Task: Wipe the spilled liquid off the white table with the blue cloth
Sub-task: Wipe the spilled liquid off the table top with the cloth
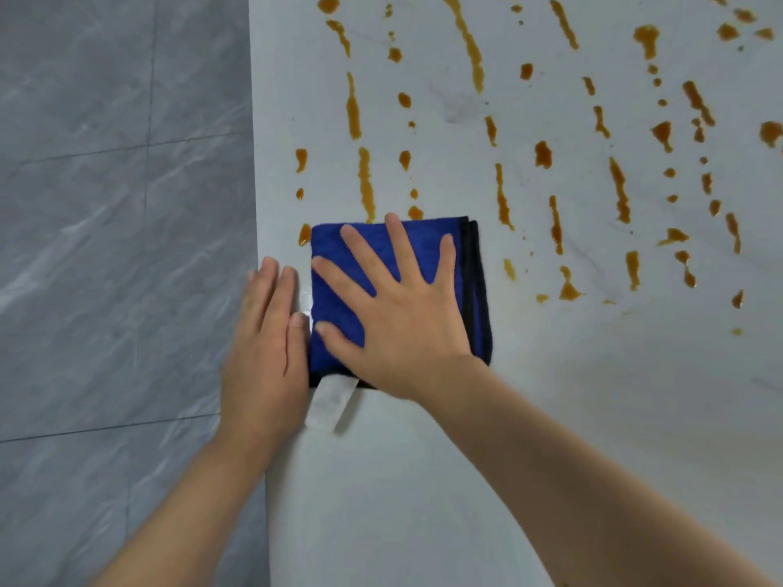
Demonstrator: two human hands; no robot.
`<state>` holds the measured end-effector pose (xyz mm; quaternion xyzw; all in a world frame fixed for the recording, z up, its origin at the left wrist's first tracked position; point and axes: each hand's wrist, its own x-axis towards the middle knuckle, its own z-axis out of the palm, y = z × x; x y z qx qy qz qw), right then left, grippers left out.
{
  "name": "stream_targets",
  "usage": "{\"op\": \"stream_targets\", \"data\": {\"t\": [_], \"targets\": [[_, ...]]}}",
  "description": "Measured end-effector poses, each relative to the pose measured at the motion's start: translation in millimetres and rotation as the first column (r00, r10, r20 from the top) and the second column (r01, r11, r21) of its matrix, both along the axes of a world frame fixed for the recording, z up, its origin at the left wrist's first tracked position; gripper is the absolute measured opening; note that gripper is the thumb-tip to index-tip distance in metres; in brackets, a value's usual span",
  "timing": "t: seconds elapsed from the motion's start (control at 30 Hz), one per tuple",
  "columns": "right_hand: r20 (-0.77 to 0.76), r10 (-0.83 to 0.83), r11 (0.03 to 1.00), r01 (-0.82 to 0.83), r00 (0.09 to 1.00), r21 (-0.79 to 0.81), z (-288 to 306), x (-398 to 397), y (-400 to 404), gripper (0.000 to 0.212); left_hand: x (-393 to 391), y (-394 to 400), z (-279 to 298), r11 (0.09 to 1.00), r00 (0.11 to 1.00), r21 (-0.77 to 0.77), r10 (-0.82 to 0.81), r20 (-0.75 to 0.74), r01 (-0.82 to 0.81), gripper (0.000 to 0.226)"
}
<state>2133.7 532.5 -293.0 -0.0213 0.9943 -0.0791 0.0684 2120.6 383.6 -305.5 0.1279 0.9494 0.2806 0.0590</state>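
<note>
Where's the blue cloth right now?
The blue cloth lies folded flat near the white table left edge, under the spread right hand, with the left hand beside it.

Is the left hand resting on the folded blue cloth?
No, the left hand lies flat on the white table beside the folded blue cloth.

White table bears orange-brown spilled liquid, folded blue cloth.

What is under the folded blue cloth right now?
The folded blue cloth lies flat on the white table, with the right hand spread on top. A brown streak runs up to its far edge; anything beneath is covered.
</note>
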Motion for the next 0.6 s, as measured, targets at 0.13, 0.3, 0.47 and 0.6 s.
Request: {"op": "stream_targets", "data": {"t": [0.13, 0.3, 0.47, 0.6], "targets": [[0.002, -0.216, 0.976, 0.216, 0.976, 0.020, 0, 1, 17, 0.065, 1, 2, 2, 1.000, 1.000, -0.027, -0.015, 0.004, 0.015, 0.052], [0.022, -0.138, 0.990, 0.139, 0.990, -0.018, 5, 52, -7, 0.065, 0, 3, 2, 0.999, 1.000, -0.026, -0.025, -0.011, 0.025, 0.051], [0.014, 0.059, 0.998, -0.059, 0.998, -0.027, 2, 34, -8, 0.066, -1, 4, 2, 0.999, 0.999, -0.030, 0.014, -0.030, -0.015, 0.046], [-0.023, 0.011, 1.000, -0.011, 1.000, -0.004, -4, -1, 19, 0.068, 1, 5, 2, 0.998, 0.999, -0.064, -0.017, -0.038, 0.014, 0.052]]}}
